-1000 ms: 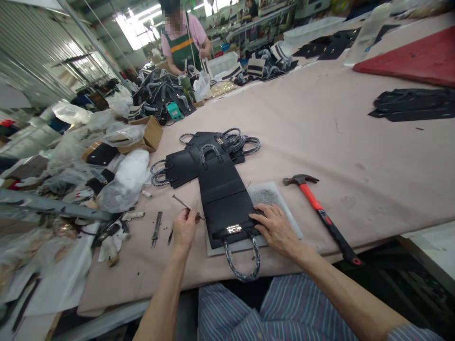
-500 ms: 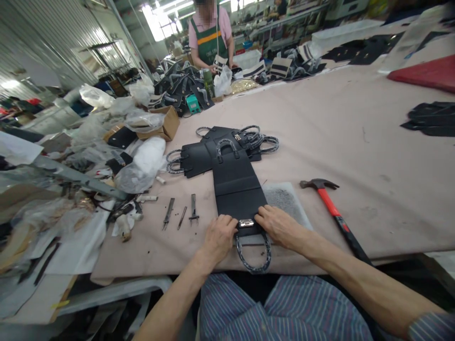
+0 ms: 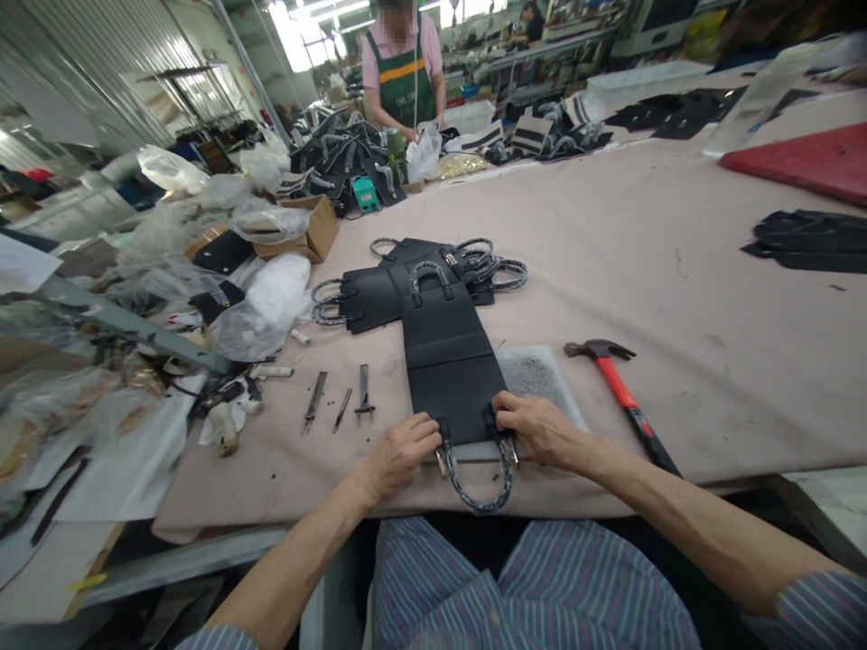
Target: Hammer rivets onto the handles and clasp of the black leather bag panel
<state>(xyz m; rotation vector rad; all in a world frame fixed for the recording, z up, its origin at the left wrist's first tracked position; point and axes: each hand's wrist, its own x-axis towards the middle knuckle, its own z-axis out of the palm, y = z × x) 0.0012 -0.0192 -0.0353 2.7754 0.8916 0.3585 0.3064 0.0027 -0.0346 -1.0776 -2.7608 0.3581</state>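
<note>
A long black bag panel (image 3: 447, 361) lies flat on the table in front of me, with a braided loop handle (image 3: 478, 483) hanging at its near end. My left hand (image 3: 399, 451) pinches the panel's near left corner by the handle base. My right hand (image 3: 538, 424) pinches the near right corner at the other handle base. The panel's near end rests on a grey pad (image 3: 538, 375). More black panels with handles (image 3: 413, 271) are stacked at its far end.
A red-handled hammer (image 3: 619, 388) lies to the right. Small metal hand tools (image 3: 339, 406) lie to the left. Plastic bags, a cardboard box (image 3: 315, 230) and clutter crowd the left side. A person in a green apron (image 3: 403, 68) works at the far end. A red board (image 3: 806, 158) and dark pieces (image 3: 809, 239) sit far right.
My left hand put down a thin tool beside the others and came to the panel. Both hands then slid to its near corners, and the metal clasp seen earlier no longer shows.
</note>
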